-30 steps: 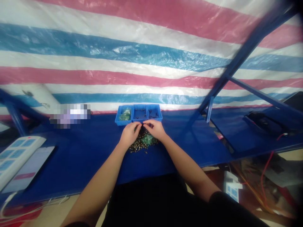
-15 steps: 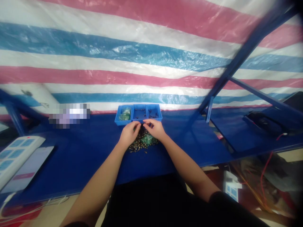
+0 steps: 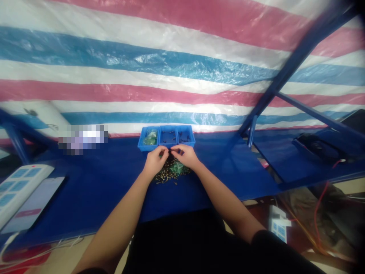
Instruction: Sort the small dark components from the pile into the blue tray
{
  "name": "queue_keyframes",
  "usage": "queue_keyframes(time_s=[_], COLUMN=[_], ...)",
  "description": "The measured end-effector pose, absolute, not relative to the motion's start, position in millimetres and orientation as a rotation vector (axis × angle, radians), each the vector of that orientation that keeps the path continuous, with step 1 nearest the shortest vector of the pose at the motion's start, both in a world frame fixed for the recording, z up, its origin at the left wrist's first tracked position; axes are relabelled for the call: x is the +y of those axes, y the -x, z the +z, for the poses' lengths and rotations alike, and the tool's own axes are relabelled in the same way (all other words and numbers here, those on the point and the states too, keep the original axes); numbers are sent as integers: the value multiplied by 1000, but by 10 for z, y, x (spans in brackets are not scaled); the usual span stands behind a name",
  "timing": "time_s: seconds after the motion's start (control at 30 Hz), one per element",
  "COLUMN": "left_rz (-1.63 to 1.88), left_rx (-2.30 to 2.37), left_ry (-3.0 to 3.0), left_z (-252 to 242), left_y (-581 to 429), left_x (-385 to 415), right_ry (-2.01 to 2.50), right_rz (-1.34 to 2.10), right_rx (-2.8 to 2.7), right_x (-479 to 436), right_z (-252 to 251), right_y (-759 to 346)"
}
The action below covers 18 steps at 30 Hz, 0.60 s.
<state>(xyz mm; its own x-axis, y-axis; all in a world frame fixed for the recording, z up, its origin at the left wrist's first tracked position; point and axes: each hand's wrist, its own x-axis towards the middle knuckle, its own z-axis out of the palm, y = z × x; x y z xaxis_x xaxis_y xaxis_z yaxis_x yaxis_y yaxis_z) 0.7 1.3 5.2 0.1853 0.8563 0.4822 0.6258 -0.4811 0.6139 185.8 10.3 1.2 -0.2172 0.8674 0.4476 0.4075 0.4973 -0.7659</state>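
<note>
Pinching a small dark part (image 3: pixel 170 151) between left hand (image 3: pixel 155 160) and right hand (image 3: pixel 186 156). Lying right where both sets of fingertips are meeting, so favouring neither hand for nearness. Seeming to run left-right across the gap, from one pinch to the other, but showing too small for confirming its long axis. Closing thumb and forefinger almost together on both hands, apparently gripping the part from each side; not showing exactly how at this size.

Working above a loose pile of small brass-coloured and dark pieces (image 3: pixel 164 176), below the fingertips and toward the body. Seeing a green plastic packet (image 3: pixel 177 168) on its right side, nearer right hand.

Facing a row of three blue bins just beyond the fingertips. Lining up the pinch with middle bin (image 3: pixel 168 140), straight ahead; having left bin (image 3: pixel 146 148) past left hand and right bin (image 3: pixel 191 144) past right hand. Seeing green packets (image 3: pixel 150 137) in the left one, a few small dark bits in the other two.

Resting everything on a blue table (image 3: pixel 99 194).
</note>
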Motion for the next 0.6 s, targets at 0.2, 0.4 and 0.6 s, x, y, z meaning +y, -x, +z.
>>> queue_keyframes(time_s=[0.2, 0.4, 0.6], left_rz=[1185, 1173, 1144], left_rx=[1381, 1364, 1369], left_ry=[-2175, -2223, -2215], left_z=[44, 30, 20], left_y=[-15, -13, -5], left_x=[9, 20, 21], right_ry=[1056, 1020, 962], right_rz=[600, 553, 529], right_rx=[-1811, -1801, -1777], right_x=[108, 123, 126], right_z=[26, 3, -11], right_y=[-1864, -1873, -1862])
